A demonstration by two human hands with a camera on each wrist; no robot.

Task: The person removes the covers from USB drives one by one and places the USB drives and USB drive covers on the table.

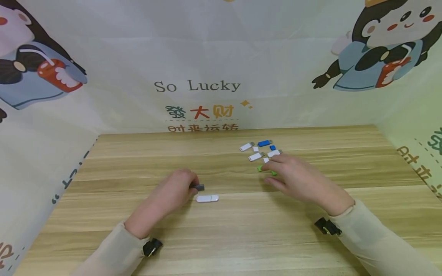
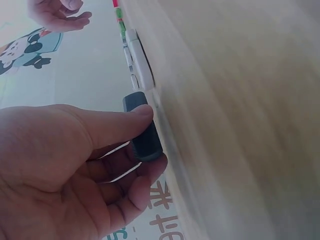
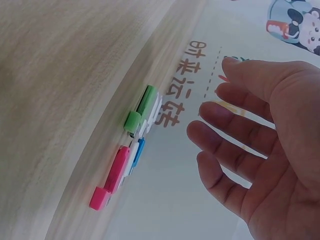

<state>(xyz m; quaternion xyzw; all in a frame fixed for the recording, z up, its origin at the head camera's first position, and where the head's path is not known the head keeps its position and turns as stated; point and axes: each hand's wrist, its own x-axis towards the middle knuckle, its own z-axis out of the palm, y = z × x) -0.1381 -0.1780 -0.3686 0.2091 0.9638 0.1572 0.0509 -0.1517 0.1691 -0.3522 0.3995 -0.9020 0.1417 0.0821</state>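
Observation:
Between thumb and fingertips, my left hand (image 1: 176, 188) pinches a dark grey USB stick (image 2: 148, 140), close over the table in the left wrist view. Right beside it lies a white capped USB stick (image 1: 207, 198). My right hand (image 1: 295, 176) hovers with loosely bent fingers, holding nothing, over the near side of a group of USB sticks. Under it in the right wrist view are a green USB stick (image 3: 146, 102) with its green cap (image 3: 132, 121) and a pink USB stick (image 3: 118, 169) with its pink cap (image 3: 100, 198). The head view hides the pink one behind the hand.
Farther back lie a blue USB stick (image 1: 264, 143), a small blue cap (image 1: 272, 148), white USB sticks (image 1: 246, 147) and white caps (image 1: 255, 149). A printed cloth (image 1: 207, 50) walls the wooden table (image 1: 241, 237) at the back and sides.

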